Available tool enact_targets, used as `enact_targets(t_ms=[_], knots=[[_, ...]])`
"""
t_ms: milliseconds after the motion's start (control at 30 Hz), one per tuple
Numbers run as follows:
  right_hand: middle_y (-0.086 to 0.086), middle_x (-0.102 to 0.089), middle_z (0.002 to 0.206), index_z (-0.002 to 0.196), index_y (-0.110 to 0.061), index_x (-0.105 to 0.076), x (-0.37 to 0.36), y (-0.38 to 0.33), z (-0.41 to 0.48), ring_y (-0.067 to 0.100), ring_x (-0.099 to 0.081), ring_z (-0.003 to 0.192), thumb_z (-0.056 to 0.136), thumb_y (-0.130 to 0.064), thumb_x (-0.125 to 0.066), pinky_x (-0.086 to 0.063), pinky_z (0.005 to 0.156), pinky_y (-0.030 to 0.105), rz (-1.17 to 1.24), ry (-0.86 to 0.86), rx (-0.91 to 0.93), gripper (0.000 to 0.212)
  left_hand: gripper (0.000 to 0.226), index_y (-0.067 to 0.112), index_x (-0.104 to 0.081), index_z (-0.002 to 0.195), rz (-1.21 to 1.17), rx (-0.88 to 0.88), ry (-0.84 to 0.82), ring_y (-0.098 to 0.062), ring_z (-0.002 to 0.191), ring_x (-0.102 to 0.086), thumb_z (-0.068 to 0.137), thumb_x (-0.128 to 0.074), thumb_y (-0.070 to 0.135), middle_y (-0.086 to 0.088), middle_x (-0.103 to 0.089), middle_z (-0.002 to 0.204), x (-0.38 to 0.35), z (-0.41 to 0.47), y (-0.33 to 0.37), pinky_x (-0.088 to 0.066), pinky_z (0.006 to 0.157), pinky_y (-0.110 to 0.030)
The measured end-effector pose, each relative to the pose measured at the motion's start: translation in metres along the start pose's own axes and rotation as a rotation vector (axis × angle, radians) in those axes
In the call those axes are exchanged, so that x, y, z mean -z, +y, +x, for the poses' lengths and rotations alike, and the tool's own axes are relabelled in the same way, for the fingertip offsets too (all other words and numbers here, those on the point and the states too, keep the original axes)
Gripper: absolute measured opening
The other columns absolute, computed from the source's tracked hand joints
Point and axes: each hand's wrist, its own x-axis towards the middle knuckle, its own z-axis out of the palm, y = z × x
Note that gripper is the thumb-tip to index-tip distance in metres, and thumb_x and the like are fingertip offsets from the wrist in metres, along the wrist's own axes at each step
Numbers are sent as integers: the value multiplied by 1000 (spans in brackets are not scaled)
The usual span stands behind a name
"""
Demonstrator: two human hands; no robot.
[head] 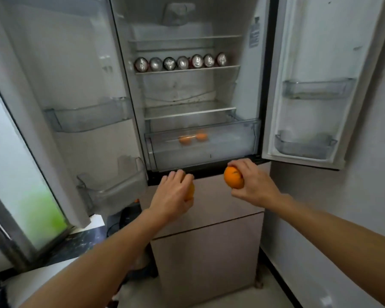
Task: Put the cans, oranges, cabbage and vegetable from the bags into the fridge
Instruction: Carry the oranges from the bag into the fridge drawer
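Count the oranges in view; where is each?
4: one orange in the left hand, one in the right hand, two inside the clear drawer. More may be hidden.

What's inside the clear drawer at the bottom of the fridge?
Two oranges lie side by side near the middle of the drawer, seen through its clear front. The front is hazy, so anything small or pale elsewhere inside cannot be ruled out.

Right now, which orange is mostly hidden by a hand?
The left orange, gripped by the left hand: only an edge shows past the fingers. The right orange, in the right hand, is mostly exposed; the two oranges in the crisper drawer lie untouched.
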Motion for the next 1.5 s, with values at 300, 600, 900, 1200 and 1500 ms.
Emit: enact_targets(t_ms=[300,600,900,1200,1500], knots=[[3,-50,126,130,-26,-43,27,11,194,26,-55,105,66,-33,-80,-49,81,38,8,231,101,74,53,16,-47,119,-52,135,252,-30,102,-46,76,-71,35,-9,-49,116,31,186,-94,-39,84,-40],[6,-55,122,134,-29,-42,20,41,323,30,-56,106,63,-42,-78,-48,85,38,-183,-46,52,80,52,17,-50,118,-39,209,-72,-30,102,-51,74,-73,34,-9,-51,115,5,284,-159,-42,71,-36],[-2,-60,102,110,-30,-54,-59,67,421,20,-57,86,56,-54,-79,-51,69,34,-403,-580,203,63,51,21,-56,104,38,288,-519,-24,95,-57,65,-81,43,-4,-59,108,-69,350,-200,-48,72,-33],[7,-69,85,78,-15,-63,-137,79,468,28,-71,74,59,-50,-82,-61,69,42,-445,-954,189,44,58,11,-56,115,-11,436,-857,-24,96,-63,69,-80,36,-7,-63,111,-129,394,-220,-55,81,-35],[2,-57,94,94,-20,-52,-146,76,463,25,-58,85,63,-54,-82,-53,79,34,-522,-919,398,55,66,16,-48,120,4,440,-926,-25,105,-56,69,-81,39,-7,-54,122,-152,389,-225,-50,87,-36]])
